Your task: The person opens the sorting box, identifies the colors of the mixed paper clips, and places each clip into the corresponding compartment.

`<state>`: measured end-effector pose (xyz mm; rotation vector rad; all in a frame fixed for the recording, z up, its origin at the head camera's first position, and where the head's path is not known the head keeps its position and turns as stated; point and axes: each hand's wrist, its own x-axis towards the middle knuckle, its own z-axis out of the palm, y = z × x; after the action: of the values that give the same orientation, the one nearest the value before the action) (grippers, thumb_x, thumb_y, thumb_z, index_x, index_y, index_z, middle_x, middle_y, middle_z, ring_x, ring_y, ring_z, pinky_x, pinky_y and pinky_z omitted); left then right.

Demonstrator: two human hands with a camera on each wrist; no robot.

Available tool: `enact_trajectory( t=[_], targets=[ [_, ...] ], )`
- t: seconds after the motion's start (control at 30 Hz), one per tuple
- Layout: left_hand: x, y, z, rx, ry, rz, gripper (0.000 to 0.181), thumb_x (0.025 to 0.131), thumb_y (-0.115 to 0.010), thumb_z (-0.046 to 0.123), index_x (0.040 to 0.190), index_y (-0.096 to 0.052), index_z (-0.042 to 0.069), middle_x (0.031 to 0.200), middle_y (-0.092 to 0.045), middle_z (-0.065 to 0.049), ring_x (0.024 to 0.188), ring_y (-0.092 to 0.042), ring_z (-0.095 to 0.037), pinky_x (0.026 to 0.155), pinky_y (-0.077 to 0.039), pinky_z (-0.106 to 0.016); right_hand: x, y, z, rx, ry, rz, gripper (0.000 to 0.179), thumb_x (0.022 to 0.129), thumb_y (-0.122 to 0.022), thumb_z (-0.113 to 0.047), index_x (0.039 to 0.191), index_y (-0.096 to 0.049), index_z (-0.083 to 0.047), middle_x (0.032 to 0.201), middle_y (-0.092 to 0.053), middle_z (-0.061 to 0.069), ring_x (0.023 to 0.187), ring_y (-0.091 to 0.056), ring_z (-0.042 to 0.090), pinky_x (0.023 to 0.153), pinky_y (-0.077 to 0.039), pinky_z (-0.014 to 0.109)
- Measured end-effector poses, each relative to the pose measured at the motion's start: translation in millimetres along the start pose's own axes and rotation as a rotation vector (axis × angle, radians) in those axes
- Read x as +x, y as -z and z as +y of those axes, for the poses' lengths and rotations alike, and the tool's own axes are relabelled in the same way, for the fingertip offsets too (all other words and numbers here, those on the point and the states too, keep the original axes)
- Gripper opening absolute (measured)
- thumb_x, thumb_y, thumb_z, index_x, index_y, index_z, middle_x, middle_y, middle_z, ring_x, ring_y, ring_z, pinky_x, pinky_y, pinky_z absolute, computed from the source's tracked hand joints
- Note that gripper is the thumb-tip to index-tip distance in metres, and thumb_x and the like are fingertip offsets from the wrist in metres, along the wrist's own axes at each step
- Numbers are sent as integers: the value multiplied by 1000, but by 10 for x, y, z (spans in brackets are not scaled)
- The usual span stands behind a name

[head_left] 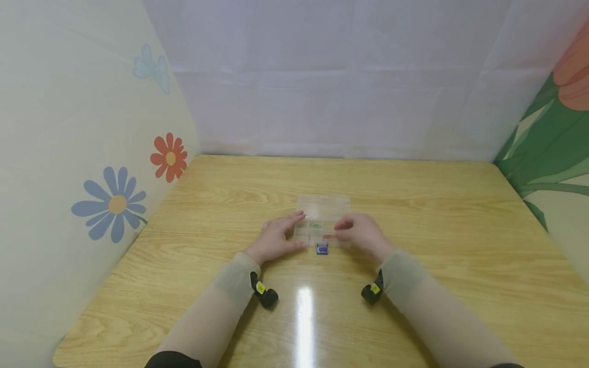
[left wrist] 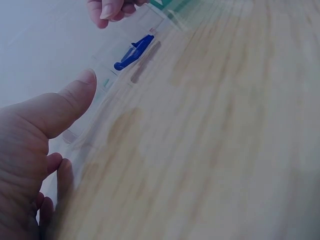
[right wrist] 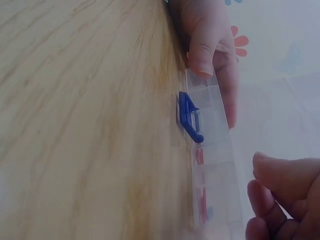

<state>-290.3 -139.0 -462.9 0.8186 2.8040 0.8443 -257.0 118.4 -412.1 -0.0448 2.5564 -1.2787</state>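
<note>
A clear plastic compartment box (head_left: 301,232) lies on the table with its lid (head_left: 323,205) folded back. A blue latch (head_left: 322,249) sticks out at its front edge; the right wrist view shows this latch (right wrist: 187,117) side-on. My left hand (head_left: 275,237) holds the box's left end, its thumb (right wrist: 202,62) at the front corner and fingers toward the back. Over the right compartments is my right hand (head_left: 363,235), fingers curled and thumb near the index finger. I cannot tell whether a small thing is between them. Small red pieces (head_left: 327,236) and a green piece (head_left: 315,225) show inside.
The wooden table (head_left: 437,204) reaches back to a pale cloth wall (head_left: 359,102). Flower-printed panels stand at left and right. A camera (head_left: 264,291) is strapped to the left wrist and another camera (head_left: 372,291) to the right wrist.
</note>
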Motion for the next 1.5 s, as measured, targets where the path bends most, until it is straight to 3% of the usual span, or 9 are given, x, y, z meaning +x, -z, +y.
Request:
enact_trajectory(
  t=[0.17,0.37,0.53,0.73,1.07,1.37,1.5],
  targets=[
    [-1,5,7,-2,-1,-4,82,82,-70,53,150,-34,25,155,-26,12,139,-32,-24,112,-14,-51,-17,50,50,57,-2,-4,22,84,-72,-15,105,-68,-11,103,-66,4,97,-59,23,86,-48,39],
    [1,12,17,-5,6,-12,82,82,-70,52,151,-33,26,156,-25,13,139,-31,-24,112,-13,-51,-48,107,80,54,2,-6,26,82,-74,-21,105,-68,-11,104,-66,4,100,-58,24,88,-47,41],
    [4,14,26,-1,11,-15,82,82,-70,53,151,-33,26,156,-24,13,140,-31,-23,112,-13,-50,-73,153,111,46,-18,0,29,83,-74,-28,106,-67,-12,108,-65,4,100,-56,23,84,-47,39],
    [-7,19,38,-2,13,-10,81,82,-70,52,150,-34,25,156,-25,13,140,-31,-23,112,-13,-51,-92,206,151,28,-29,16,24,89,-68,-25,108,-67,-11,110,-65,7,97,-56,24,79,-48,35],
    [-27,30,57,3,16,-18,81,83,-69,52,150,-34,24,156,-25,12,140,-31,-22,112,-13,-50,-169,340,244,62,-20,50,26,91,-66,-22,112,-66,-7,118,-63,10,111,-54,28,96,-42,48],
    [-21,32,57,-9,22,-24,81,83,-69,52,151,-33,25,156,-24,13,140,-30,-23,113,-12,-51,-243,435,374,159,-48,59,27,91,-66,-19,113,-64,-4,118,-61,11,113,-51,29,99,-37,50],
    [-17,32,55,-14,19,-24,81,83,-69,52,151,-33,25,156,-24,13,140,-30,-24,113,-11,-51,-274,476,442,136,-28,65,25,91,-66,-18,111,-64,-2,114,-62,12,108,-53,28,95,-40,48]
  ],
)
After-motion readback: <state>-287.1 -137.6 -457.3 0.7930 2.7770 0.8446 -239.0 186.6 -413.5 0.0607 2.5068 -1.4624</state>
